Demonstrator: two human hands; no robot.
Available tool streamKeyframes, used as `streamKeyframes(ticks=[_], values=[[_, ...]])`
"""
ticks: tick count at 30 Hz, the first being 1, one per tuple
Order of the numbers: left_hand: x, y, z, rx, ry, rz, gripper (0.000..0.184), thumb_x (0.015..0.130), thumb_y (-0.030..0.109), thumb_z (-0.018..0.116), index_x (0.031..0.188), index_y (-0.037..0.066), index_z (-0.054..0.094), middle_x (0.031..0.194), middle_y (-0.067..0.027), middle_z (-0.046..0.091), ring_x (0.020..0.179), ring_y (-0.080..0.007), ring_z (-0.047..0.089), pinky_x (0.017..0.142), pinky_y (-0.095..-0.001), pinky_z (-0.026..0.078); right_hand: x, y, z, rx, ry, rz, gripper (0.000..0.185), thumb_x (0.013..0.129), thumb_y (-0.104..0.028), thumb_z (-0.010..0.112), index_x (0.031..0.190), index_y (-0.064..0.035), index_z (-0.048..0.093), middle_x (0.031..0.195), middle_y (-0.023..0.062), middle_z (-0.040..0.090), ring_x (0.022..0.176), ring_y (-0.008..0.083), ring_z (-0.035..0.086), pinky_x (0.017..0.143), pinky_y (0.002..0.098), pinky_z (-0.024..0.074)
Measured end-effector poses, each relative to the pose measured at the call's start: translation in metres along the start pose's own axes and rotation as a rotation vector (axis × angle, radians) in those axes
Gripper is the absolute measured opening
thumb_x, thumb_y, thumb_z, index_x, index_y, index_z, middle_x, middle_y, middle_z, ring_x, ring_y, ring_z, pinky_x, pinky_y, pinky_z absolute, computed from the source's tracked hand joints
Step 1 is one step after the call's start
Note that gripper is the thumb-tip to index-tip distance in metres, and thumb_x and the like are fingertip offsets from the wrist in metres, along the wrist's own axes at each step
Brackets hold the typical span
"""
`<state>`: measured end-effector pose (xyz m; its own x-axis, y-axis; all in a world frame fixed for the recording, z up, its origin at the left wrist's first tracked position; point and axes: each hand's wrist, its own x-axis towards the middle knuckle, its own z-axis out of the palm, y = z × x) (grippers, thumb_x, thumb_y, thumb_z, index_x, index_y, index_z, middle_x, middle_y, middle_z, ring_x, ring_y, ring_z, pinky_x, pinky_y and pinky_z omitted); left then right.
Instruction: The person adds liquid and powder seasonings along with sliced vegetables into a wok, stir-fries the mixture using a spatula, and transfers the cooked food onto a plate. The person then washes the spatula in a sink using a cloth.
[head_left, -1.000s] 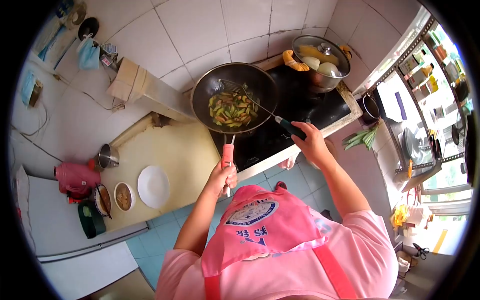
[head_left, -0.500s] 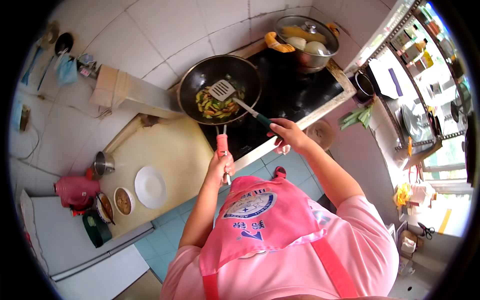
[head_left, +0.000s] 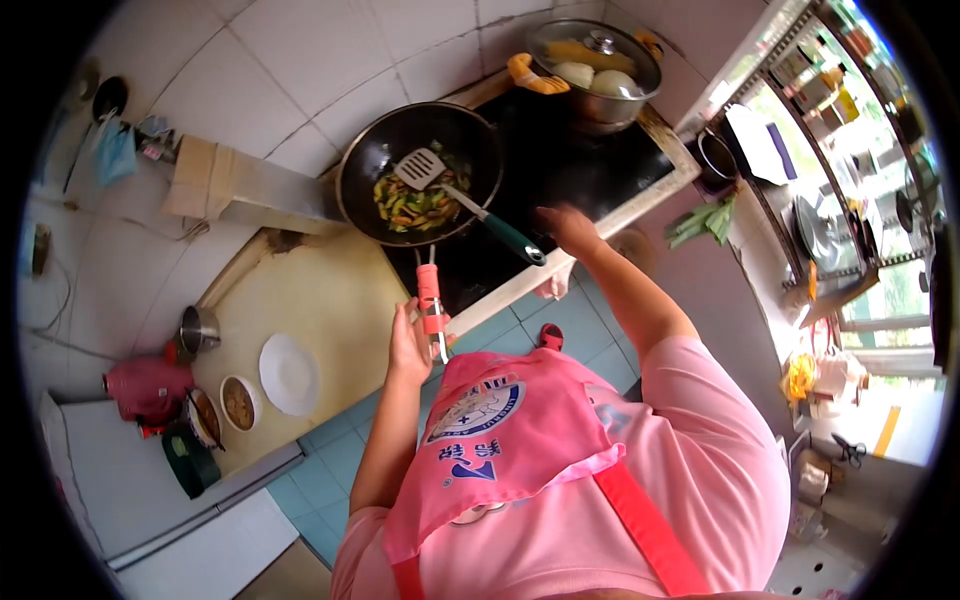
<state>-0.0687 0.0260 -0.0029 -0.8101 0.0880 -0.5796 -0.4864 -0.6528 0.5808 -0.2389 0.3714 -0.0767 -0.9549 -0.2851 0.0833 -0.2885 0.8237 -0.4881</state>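
Note:
A dark wok (head_left: 362, 150) holds sliced green and orange-brown food (head_left: 408, 212). A slotted spatula (head_left: 503, 234) rests in it, its green handle lying over the rim. The wok's red-sleeved handle (head_left: 428, 283) points toward me. My left hand (head_left: 406, 348) is beside that handle with its fingers loosened and extended; part of the hand is behind the handle. My right hand (head_left: 572, 232) is off the spatula, above the front right of the black cooktop (head_left: 545, 150). Its fingers are slightly blurred and stretched out, with nothing visible in them.
A lidded glass-topped pot (head_left: 600, 85) with pale round items stands at the cooktop's back right. On the left counter are a white plate (head_left: 290, 375), a bowl of food (head_left: 240, 403), a metal cup (head_left: 200, 328) and a pink kettle (head_left: 148, 388). Green leaves (head_left: 702, 222) hang at right.
My right hand has let go of the spatula, which now lies in the wok. My left hand has loosened from the wok handle.

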Motion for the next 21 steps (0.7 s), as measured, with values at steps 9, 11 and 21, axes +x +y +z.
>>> streamKeyframes(ticks=[9, 11, 21], values=[[-0.014, -0.010, -0.020, -0.019, -0.043, 0.080, 0.059, 0.096, 0.057, 0.035, 0.132, 0.011, 0.042, 0.108, -0.0105, 0.061, 0.094, -0.0219, 0.061, 0.077, -0.0428, 0.053, 0.018, -0.012, 0.001, -0.202, -0.132, 0.079, 0.038, 0.082, -0.014, 0.065, 0.119, -0.0156, 0.059, 0.106, 0.0149, 0.062, 0.100, 0.0354, 0.061, 0.084, 0.0432, 0.0498], [-0.018, -0.011, -0.024, -0.028, -0.027, 0.071, 0.060, 0.096, 0.057, 0.035, 0.133, 0.010, 0.040, 0.112, -0.0107, 0.060, 0.096, -0.0216, 0.060, 0.078, -0.0399, 0.050, 0.025, -0.001, 0.013, -0.202, -0.146, 0.091, 0.037, 0.082, -0.015, 0.065, 0.117, -0.0127, 0.056, 0.105, 0.0164, 0.062, 0.099, 0.0360, 0.061, 0.083, 0.0437, 0.0496], [-0.044, -0.005, -0.018, 0.004, 0.038, 0.025, 0.060, 0.095, 0.058, 0.037, 0.132, 0.011, 0.043, 0.115, -0.0078, 0.058, 0.097, -0.0189, 0.058, 0.081, -0.0384, 0.046, 0.022, -0.020, 0.007, -0.170, -0.124, 0.446, 0.057, 0.085, -0.055, 0.058, 0.095, 0.0007, 0.060, 0.096, 0.0254, 0.066, 0.096, 0.0404, 0.063, 0.081, 0.0471, 0.0505]])
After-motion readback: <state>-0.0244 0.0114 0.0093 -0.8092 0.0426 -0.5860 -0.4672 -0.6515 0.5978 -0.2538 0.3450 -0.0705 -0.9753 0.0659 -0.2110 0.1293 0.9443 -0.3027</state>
